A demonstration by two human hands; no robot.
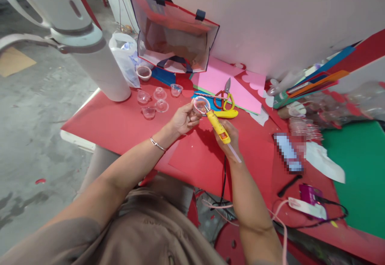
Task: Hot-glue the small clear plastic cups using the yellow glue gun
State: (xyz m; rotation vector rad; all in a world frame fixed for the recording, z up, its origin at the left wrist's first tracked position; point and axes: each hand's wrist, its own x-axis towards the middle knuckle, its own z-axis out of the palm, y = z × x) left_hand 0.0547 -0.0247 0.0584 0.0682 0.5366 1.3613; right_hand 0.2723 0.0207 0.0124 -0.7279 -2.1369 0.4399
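Observation:
My left hand point(185, 118) is closed on the edge of a small clear plastic cup point(201, 105), its round opening turned towards me. Wrapped around a yellow glue gun point(219, 128) is my right hand point(229, 136). The gun's nozzle points into or against the cup's opening; I cannot tell whether it touches. A whitish glue stick point(234, 152) sticks out of the gun's back. Beyond the hands lie scissors point(227, 96) with red and yellow handles, a yellow cutter point(227, 114) and a pencil point(207, 95). Several clear cups and lids point(160, 93) stand left of my left hand.
A tall white flask-like container point(105, 68) stands at the left, near a plastic bag point(123, 52). An open shopping bag point(174, 32) leans at the back. Pink paper point(240, 90), a phone point(288, 152), stacked lids point(303, 128) and a purple box with cords point(309, 195) lie to the right.

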